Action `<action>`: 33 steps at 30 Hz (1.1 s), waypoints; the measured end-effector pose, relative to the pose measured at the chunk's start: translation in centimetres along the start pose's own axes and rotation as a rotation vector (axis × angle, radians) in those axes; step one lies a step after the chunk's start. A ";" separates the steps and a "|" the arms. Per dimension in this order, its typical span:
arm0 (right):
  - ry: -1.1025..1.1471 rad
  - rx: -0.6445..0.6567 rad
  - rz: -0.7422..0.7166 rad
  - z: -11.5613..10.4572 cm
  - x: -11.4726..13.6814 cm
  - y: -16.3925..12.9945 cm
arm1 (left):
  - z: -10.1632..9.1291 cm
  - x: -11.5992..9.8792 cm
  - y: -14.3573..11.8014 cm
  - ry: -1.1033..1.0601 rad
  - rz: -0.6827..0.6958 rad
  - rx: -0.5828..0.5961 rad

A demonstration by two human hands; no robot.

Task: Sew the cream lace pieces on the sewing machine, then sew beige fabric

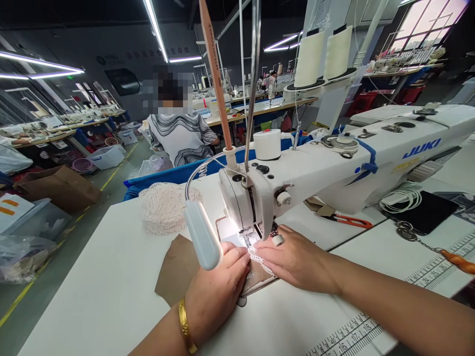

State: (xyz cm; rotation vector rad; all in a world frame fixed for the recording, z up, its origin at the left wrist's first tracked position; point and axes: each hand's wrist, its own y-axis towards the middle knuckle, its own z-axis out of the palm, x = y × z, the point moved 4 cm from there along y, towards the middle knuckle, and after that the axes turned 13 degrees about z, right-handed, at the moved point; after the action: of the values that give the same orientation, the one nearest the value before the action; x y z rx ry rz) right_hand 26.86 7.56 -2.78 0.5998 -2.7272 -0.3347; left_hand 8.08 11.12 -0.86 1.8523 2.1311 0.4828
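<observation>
My left hand [217, 291], with a gold bangle on the wrist, presses down on a brown fabric piece [178, 269] just in front of the needle of a white JUKI sewing machine [334, 163]. My right hand [297, 259] lies flat beside it, fingers on a strip of white lace trim [260, 259] that runs over the brown fabric toward the presser foot [248, 236]. Both hands hold the work flat under the lit needle area. A white gooseneck lamp [202, 235] hangs just above my left hand.
A heap of white lace [163, 207] lies on the white table [92, 277] at the back left. Red thread snips [349, 221], a black pad [426, 210], a white cord and a chain lie to the right. Two thread cones [322, 54] stand behind. A person sits beyond.
</observation>
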 end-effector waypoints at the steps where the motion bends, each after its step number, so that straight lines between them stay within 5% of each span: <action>1: -0.001 -0.001 0.007 0.0 0.0 0.1 | 0.0 0.1 0.0 0.003 -0.001 -0.007; 19: -0.001 -0.081 0.055 0.0 -0.2 0.8 | 0.9 1.4 -0.5 -0.010 -0.071 -0.007; 28: 0.032 -0.106 0.054 -0.7 0.0 0.9 | 2.0 4.2 -0.9 -0.042 -0.321 0.077; 33: 0.053 -0.148 0.002 -1.5 0.0 0.5 | 0.6 3.1 -0.8 0.111 -0.301 0.112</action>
State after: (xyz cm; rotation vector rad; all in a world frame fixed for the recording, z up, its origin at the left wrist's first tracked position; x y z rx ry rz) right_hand 27.25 7.81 -1.25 0.5569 -2.6239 -0.5081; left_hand 7.22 14.12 -1.73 1.5489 2.5027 0.4128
